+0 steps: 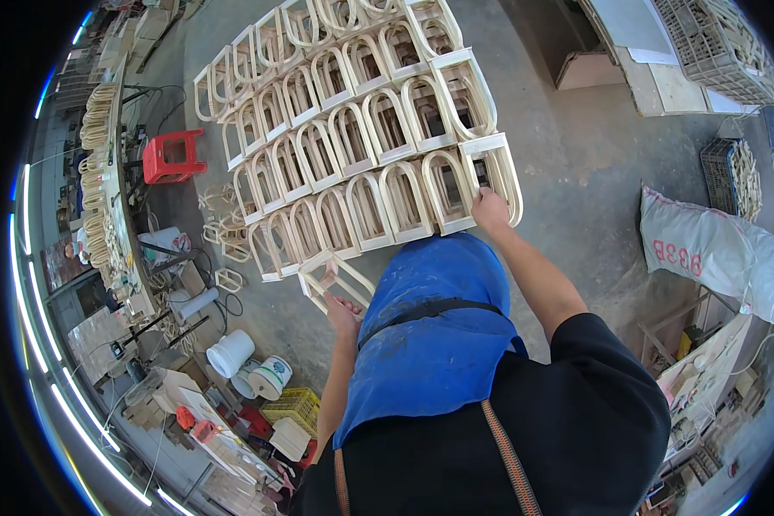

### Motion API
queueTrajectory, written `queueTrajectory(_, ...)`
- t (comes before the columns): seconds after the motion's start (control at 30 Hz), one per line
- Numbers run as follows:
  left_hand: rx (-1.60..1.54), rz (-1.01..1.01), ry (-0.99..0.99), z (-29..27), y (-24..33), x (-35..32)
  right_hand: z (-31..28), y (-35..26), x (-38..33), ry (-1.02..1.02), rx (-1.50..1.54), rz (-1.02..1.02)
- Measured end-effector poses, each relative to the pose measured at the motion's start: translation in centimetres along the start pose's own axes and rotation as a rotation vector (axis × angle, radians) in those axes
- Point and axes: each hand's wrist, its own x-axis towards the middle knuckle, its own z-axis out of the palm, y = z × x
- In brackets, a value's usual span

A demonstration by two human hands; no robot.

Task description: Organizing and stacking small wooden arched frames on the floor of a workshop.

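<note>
Rows of pale wooden arched frames [371, 206] stand stacked together in front of me, rounded ends up and straight white-edged bars along their lower sides. My left hand [344, 313] is closed on a separate wooden frame [353, 279], held tilted by my left thigh at the near edge of the stack. At the near right corner, my right hand [492, 210] grips the end arched frame [514, 185], fingers curled over its side. Part of the left fingers is hidden behind the wood. A blue apron [434, 310] covers my front.
To the left are a red plastic stool [170, 156], loose frames [224, 232] on the floor and a long workbench [120, 215]. White buckets [230, 353] and a yellow crate [297, 406] stand near left. A large white sack [718, 249] lies right, beside a filled dark crate [721, 176].
</note>
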Motion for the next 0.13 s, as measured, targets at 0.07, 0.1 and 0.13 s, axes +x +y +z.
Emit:
queueTrajectory(0.07, 0.008, 0.007, 0.001, 0.01, 0.01, -0.01, 0.05, 0.05, 0.11, -0.005, 0.000, -0.003)
queueTrajectory(0.1, 0.017, 0.014, 0.001, 0.03, -0.01, -0.02, 0.08, 0.07, 0.15, -0.010, 0.001, -0.004)
queueTrajectory(0.13, 0.026, 0.020, 0.002, 0.04, -0.03, -0.03, 0.11, 0.08, 0.19, -0.015, 0.001, -0.006)
